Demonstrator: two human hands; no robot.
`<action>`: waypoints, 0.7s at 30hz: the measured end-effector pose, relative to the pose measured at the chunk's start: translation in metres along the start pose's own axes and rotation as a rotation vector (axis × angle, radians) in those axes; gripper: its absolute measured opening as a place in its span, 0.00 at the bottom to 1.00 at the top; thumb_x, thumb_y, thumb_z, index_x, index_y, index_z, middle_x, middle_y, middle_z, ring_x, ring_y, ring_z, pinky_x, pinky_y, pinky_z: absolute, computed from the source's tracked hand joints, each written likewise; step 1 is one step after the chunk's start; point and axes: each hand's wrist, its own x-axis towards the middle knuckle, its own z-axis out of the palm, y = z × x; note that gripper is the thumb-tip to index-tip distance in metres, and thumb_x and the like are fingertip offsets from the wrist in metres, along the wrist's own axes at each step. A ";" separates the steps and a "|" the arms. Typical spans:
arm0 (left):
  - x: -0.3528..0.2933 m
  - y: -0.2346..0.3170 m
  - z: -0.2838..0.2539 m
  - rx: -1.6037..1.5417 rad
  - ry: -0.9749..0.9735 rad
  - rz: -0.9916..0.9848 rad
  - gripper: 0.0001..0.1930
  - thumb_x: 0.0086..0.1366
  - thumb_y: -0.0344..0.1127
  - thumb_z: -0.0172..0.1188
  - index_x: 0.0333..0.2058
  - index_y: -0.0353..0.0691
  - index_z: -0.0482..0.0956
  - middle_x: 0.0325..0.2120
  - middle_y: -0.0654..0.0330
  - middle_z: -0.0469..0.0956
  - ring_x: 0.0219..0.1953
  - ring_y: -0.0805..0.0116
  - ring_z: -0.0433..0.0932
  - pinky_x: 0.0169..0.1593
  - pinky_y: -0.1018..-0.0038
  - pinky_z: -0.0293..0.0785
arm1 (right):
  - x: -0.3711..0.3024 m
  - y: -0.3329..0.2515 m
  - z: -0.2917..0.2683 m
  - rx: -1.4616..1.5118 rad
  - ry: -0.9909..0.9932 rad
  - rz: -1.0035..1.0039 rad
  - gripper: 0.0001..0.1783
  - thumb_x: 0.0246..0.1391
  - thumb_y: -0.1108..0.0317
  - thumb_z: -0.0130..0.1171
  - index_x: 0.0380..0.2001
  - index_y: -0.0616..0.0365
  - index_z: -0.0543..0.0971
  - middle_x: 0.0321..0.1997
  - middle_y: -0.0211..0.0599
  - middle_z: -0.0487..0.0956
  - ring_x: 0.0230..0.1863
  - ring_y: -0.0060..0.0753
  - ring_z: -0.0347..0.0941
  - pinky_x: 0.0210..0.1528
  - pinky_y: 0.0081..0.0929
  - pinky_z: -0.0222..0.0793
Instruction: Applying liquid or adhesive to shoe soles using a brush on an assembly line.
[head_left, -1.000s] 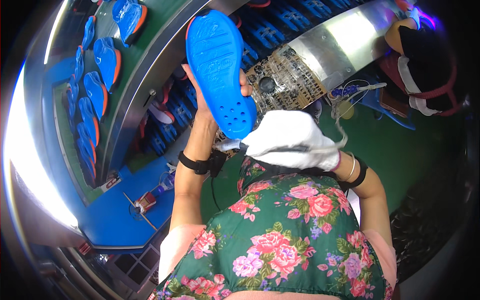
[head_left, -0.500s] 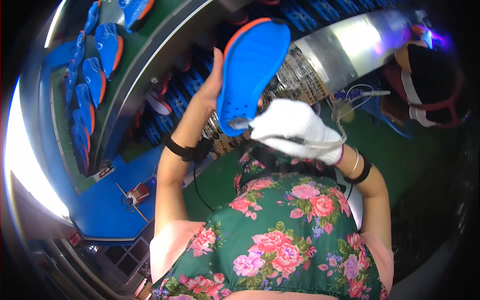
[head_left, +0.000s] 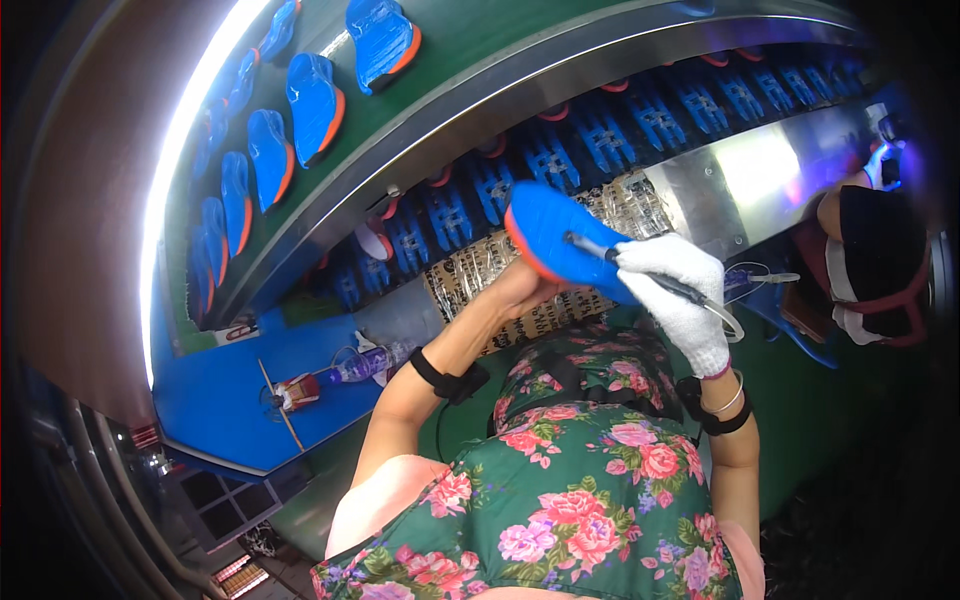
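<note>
My bare left hand (head_left: 522,289) grips a blue shoe insole (head_left: 548,228) with an orange edge, holding it tilted in front of me. Its fingers are partly hidden beneath the insole. In a white knit glove, my right hand (head_left: 680,290) is closed around a slim brush (head_left: 592,246) with a dark handle and a thin tube trailing behind it. The brush tip lies over the blue face of the insole, seemingly touching it. Behind both hands runs a ledge wrapped in printed cardboard and clear film (head_left: 462,275).
At upper left, more blue insoles (head_left: 315,105) lie in rows on a green belt (head_left: 470,55) with a metal rim. Blue slotted holders (head_left: 548,160) line the space under it. A purple bottle (head_left: 368,364) rests at a blue table (head_left: 225,395). Another person (head_left: 880,240) sits at far right.
The insole has come lower and turned from upright to slanting. My right hand has risen to the right, and the brush tip has shifted from the insole's narrow end toward its middle. The view has swung.
</note>
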 end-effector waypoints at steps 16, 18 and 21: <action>-0.021 -0.016 0.025 -0.866 -0.494 -0.012 0.54 0.55 0.69 0.64 0.72 0.38 0.60 0.66 0.40 0.68 0.62 0.38 0.75 0.64 0.42 0.73 | -0.016 -0.019 0.006 0.078 0.121 -0.080 0.12 0.49 0.77 0.73 0.39 0.60 0.88 0.39 0.41 0.88 0.37 0.36 0.84 0.41 0.30 0.80; -0.019 -0.020 0.037 -0.993 -0.469 -0.029 0.57 0.53 0.65 0.68 0.75 0.43 0.53 0.70 0.44 0.62 0.66 0.35 0.68 0.64 0.27 0.65 | -0.008 -0.026 0.002 -0.039 0.149 -0.201 0.11 0.47 0.82 0.71 0.37 0.63 0.87 0.38 0.44 0.87 0.36 0.34 0.84 0.39 0.28 0.79; -0.020 -0.029 0.041 -1.121 -0.542 -0.058 0.56 0.56 0.69 0.68 0.75 0.47 0.53 0.69 0.45 0.64 0.67 0.36 0.68 0.64 0.24 0.63 | 0.004 -0.035 -0.003 -0.171 0.157 -0.335 0.11 0.46 0.81 0.72 0.36 0.62 0.87 0.40 0.45 0.88 0.36 0.36 0.84 0.40 0.31 0.79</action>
